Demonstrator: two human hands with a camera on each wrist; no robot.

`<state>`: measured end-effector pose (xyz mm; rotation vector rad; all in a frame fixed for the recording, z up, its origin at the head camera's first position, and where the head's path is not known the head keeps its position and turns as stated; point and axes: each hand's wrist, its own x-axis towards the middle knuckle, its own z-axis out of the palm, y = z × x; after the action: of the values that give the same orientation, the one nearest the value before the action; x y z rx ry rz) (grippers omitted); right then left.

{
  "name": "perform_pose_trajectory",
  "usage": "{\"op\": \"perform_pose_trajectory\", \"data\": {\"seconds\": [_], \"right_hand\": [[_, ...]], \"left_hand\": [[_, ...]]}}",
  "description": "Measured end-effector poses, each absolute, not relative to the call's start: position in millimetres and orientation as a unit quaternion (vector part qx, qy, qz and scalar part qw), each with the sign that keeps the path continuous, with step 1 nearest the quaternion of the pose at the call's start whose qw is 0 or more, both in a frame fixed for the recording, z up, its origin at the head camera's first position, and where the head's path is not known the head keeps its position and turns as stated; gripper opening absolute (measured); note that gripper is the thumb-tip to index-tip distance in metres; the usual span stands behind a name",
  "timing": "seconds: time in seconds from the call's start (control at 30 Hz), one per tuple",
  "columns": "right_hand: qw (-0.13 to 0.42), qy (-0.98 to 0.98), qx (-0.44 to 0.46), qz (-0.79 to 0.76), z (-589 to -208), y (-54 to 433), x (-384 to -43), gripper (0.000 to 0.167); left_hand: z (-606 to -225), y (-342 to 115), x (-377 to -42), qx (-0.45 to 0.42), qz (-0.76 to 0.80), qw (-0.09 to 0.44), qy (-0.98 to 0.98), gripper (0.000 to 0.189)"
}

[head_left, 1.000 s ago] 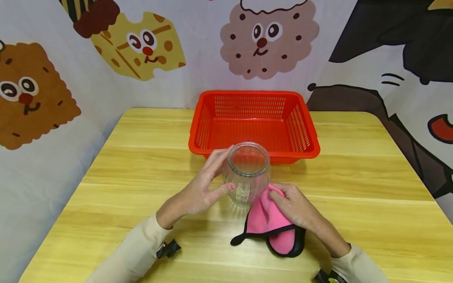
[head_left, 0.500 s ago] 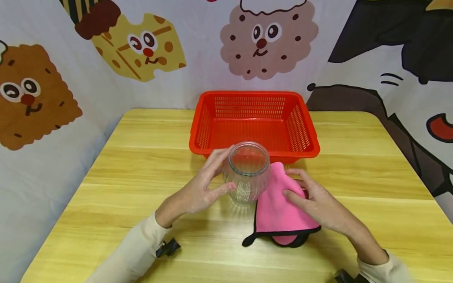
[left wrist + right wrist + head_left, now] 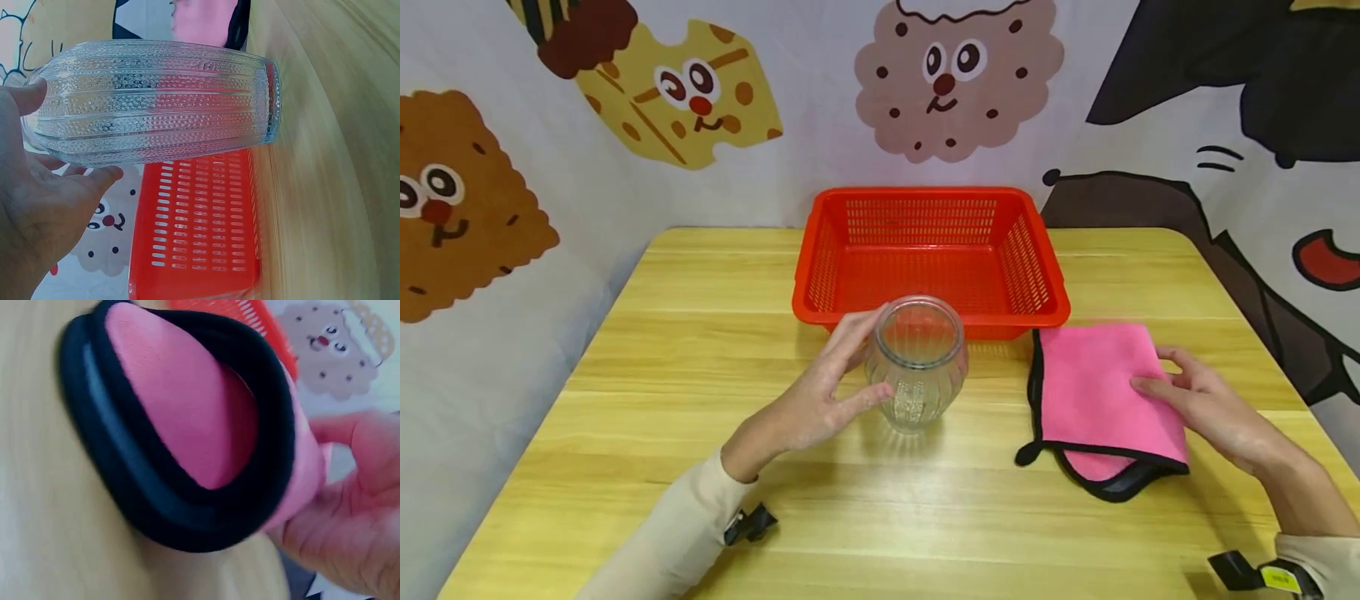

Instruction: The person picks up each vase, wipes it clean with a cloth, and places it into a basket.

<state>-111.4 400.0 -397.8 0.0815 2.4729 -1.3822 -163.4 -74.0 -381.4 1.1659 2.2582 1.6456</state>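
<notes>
A clear ribbed glass jar (image 3: 917, 367) stands upright on the table, its mouth facing up. My left hand (image 3: 831, 387) holds it from the left, thumb on the near side and fingers behind. In the left wrist view the jar (image 3: 156, 103) shows a dotted texture between its ribs, and the left hand (image 3: 47, 194) is near its rim end. Off to the right, my right hand (image 3: 1217, 408) pinches the right edge of a folded pink cloth (image 3: 1105, 383) with black trim and a small loop. The right wrist view shows the folded cloth's (image 3: 178, 394) rounded black border.
A red plastic basket (image 3: 932, 319) with slotted walls stands behind the jar, near the table's back edge. The wooden table (image 3: 880, 533) meets a cartoon-printed cloth backdrop (image 3: 820, 108) at the back and sides.
My right hand has carried the pink cloth from beside the jar out to the right, where it lies flatter. The left hand keeps its place on the jar.
</notes>
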Motion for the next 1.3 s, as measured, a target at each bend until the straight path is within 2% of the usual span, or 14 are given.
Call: {"op": "perform_pose_trajectory", "data": {"seconds": [0.1,0.2,0.33,0.53,0.6,0.8,1.1,1.23,1.3], "right_hand": [[0.167,0.871,0.054,-0.459,-411,416,-116,0.064],[0.167,0.889,0.068,-0.420,-419,427,-120,0.066],[0.139,0.929,0.078,-0.334,-422,429,-123,0.064],[-0.004,0.973,0.085,-0.213,-423,408,-120,0.068],[-0.034,0.979,0.077,-0.188,-424,401,-118,0.065],[-0.005,0.983,0.019,-0.182,-427,392,-115,0.048],[-0.027,0.980,0.028,-0.195,-434,389,-117,0.049],[-0.018,0.981,0.055,-0.183,-430,386,-115,0.055],[-0.031,0.980,0.066,-0.185,-426,382,-113,0.055]], "left_hand": [[-382,-74,-163,0.384,0.541,0.058,0.746,0.084],[-381,-74,-163,0.383,0.540,0.060,0.747,0.085],[-381,-74,-163,0.379,0.540,0.066,0.748,0.085],[-382,-73,-164,0.380,0.542,0.070,0.746,0.083],[-382,-73,-163,0.379,0.541,0.071,0.747,0.084],[-382,-74,-162,0.376,0.538,0.068,0.751,0.084],[-381,-72,-161,0.375,0.544,0.061,0.748,0.084],[-385,-69,-156,0.356,0.550,0.079,0.751,0.104],[-388,-66,-153,0.341,0.549,0.082,0.759,0.117]]}}
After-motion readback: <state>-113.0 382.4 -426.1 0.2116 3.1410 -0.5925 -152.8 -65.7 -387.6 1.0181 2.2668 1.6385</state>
